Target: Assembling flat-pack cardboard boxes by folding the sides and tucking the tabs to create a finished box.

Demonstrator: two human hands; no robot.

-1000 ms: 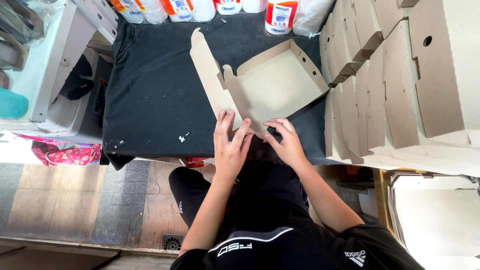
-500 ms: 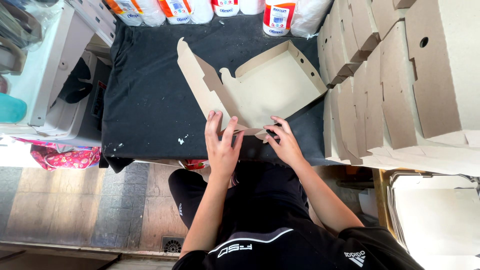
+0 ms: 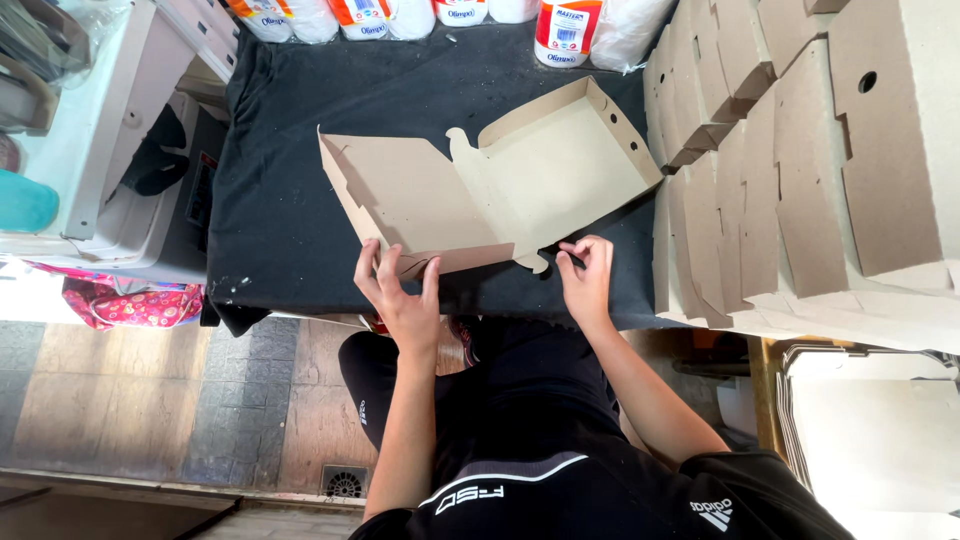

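Black cloth covers the tabletop, and a brown cardboard box lies opened out on it, just ahead of both hands. The left hand rests on the near edge of the flat lid panel, fingers spread over the card and the thumb alongside; its grip is open, pressing rather than pinching, probably to pin that panel down while the other side is worked. The right hand sits at the near corner of the tray half, fingertips curled together on a small flap or tab there (whether the card is really pinched between them I cannot tell, since the fingers hide the edge).

From the left hand the lid spreads forward and leftward, lying flat. From the right hand the tray half runs forward and to the right, its walls already standing. The long axis of the box therefore runs crosswise, left to right, tilted so the tray end points away from the body.

To the right of the right hand leans a stack of folded boxes. Beyond the box, along the far edge of the cloth, stand paper rolls.
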